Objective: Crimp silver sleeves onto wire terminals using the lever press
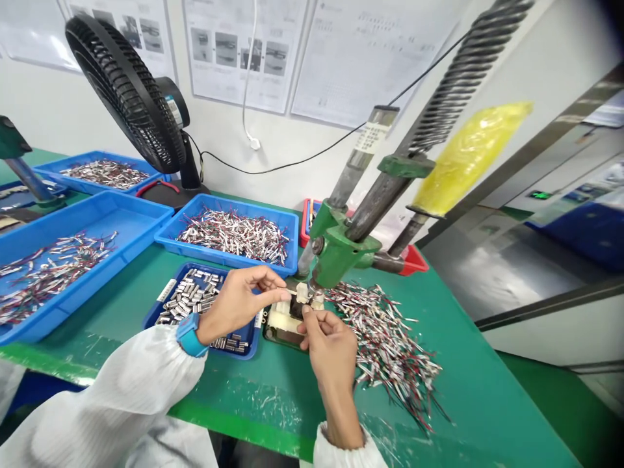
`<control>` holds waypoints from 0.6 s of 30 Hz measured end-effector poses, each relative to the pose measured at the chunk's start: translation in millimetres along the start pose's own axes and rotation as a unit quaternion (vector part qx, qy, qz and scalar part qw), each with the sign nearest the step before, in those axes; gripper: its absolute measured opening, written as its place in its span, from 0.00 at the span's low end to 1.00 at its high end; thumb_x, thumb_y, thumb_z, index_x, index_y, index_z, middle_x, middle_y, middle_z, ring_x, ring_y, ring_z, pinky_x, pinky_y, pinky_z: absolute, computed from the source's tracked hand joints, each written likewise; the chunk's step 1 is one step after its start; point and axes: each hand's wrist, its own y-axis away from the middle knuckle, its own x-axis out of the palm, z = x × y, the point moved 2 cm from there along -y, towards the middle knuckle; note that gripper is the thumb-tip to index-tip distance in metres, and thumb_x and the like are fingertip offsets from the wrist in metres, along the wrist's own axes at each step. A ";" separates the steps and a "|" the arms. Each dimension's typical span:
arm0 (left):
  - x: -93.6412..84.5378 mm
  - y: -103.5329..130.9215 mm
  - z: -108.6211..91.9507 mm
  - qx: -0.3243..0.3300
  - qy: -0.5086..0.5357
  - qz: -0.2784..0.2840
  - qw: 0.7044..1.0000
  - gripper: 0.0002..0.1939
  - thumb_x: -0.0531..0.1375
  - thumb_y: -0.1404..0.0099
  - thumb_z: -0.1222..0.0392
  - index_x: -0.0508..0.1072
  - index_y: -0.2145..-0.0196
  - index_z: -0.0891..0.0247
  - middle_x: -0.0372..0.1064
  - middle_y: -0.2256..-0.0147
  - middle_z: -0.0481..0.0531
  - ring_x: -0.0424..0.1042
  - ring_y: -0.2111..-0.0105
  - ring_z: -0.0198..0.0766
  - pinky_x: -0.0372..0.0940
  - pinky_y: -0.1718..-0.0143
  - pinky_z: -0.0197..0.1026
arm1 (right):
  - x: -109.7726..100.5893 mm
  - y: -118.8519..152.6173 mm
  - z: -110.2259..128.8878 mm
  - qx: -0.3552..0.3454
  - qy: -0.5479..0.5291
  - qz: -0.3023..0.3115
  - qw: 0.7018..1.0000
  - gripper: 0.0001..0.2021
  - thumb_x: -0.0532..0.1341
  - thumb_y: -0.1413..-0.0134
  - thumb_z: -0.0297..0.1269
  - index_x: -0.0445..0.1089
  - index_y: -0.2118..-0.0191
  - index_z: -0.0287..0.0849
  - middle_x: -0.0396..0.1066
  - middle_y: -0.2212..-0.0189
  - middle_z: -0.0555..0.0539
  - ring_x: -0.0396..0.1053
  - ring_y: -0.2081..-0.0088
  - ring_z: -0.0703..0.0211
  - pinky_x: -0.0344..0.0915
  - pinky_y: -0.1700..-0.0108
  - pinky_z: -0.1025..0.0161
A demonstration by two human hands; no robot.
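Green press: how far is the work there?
Perhaps partway. The wired pieces heaped in the middle blue tray may be done. The left hand holds a thin pale piece at the press, the right hand close by. Loose metal tubes in the small tray seem left.

Dressed in white, with a loose left sleeve creased along the forearm and finely lined in the weave, and a matching right sleeve gathered into soft puckers at the cuff. Strapped snugly around the left wrist, just beyond the sleeve's edge, in bright blue: a broad wristband. Bare past both cuffs, at left hand and right hand alike. Seen lower down: more white fabric, rumpled.
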 end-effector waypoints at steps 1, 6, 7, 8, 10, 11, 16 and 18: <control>5.2 -2.1 0.9 -0.003 0.017 -0.002 1.000 0.10 0.70 0.38 0.54 0.81 0.65 0.64 0.80 0.68 0.50 0.75 0.69 0.36 0.67 0.66 0.37 | -0.2 -0.8 -0.8 -0.004 0.015 -0.001 1.000 0.28 0.66 0.52 0.65 0.69 0.75 0.39 0.71 0.81 0.46 0.62 0.84 0.65 0.55 0.81 0.69; 25.6 -9.7 4.1 0.020 0.042 -0.014 0.999 0.09 0.68 0.36 0.57 0.84 0.61 0.64 0.82 0.60 0.56 0.79 0.60 0.42 0.70 0.56 0.41 | 0.9 -0.8 -7.4 -0.039 0.051 -0.017 0.998 0.26 0.63 0.46 0.62 0.67 0.75 0.41 0.70 0.82 0.49 0.62 0.83 0.64 0.55 0.79 0.68; 28.7 -10.9 4.5 0.020 0.042 -0.014 0.999 0.09 0.67 0.36 0.57 0.84 0.60 0.64 0.82 0.60 0.56 0.79 0.59 0.43 0.70 0.56 0.42 | 0.8 -0.5 -8.9 -0.043 0.051 -0.017 0.998 0.25 0.62 0.45 0.62 0.68 0.75 0.41 0.70 0.82 0.49 0.62 0.82 0.64 0.55 0.79 0.68; 31.6 -12.2 4.8 0.017 0.046 -0.010 0.999 0.10 0.67 0.36 0.58 0.83 0.58 0.65 0.81 0.59 0.57 0.79 0.58 0.43 0.70 0.56 0.42 | 0.6 -0.4 -10.2 -0.044 0.052 -0.017 0.998 0.25 0.62 0.45 0.62 0.68 0.74 0.41 0.70 0.82 0.49 0.62 0.82 0.64 0.55 0.78 0.68; 36.1 -15.3 3.7 0.014 0.054 -0.001 0.998 0.14 0.66 0.36 0.61 0.81 0.53 0.66 0.81 0.59 0.57 0.78 0.58 0.42 0.70 0.57 0.41 | -0.4 -0.7 -12.2 -0.038 0.054 -0.013 0.998 0.26 0.62 0.46 0.62 0.68 0.74 0.41 0.71 0.81 0.49 0.63 0.82 0.64 0.56 0.78 0.68; 37.7 -17.2 2.0 0.017 0.052 0.007 0.998 0.16 0.65 0.36 0.62 0.79 0.50 0.66 0.80 0.59 0.56 0.77 0.59 0.41 0.70 0.58 0.40 | -0.8 -0.9 -12.8 -0.033 0.052 -0.008 0.998 0.26 0.62 0.46 0.63 0.68 0.73 0.41 0.71 0.81 0.48 0.63 0.82 0.64 0.56 0.78 0.68; 38.9 -26.9 -15.6 0.065 -0.061 0.085 0.992 0.10 0.60 0.37 0.69 0.78 0.58 0.68 0.76 0.67 0.50 0.69 0.69 0.35 0.64 0.66 0.37 | -0.3 -2.5 -12.4 -0.022 0.039 0.004 0.999 0.26 0.63 0.46 0.63 0.68 0.72 0.40 0.71 0.80 0.48 0.62 0.81 0.64 0.56 0.78 0.68; 37.7 -28.1 -21.6 0.086 -0.106 0.106 0.985 0.07 0.59 0.37 0.69 0.77 0.63 0.67 0.74 0.70 0.48 0.67 0.71 0.35 0.62 0.67 0.37 | -0.6 -3.0 -11.2 -0.027 0.035 0.002 0.999 0.26 0.62 0.46 0.63 0.67 0.73 0.41 0.70 0.81 0.49 0.61 0.81 0.65 0.55 0.78 0.68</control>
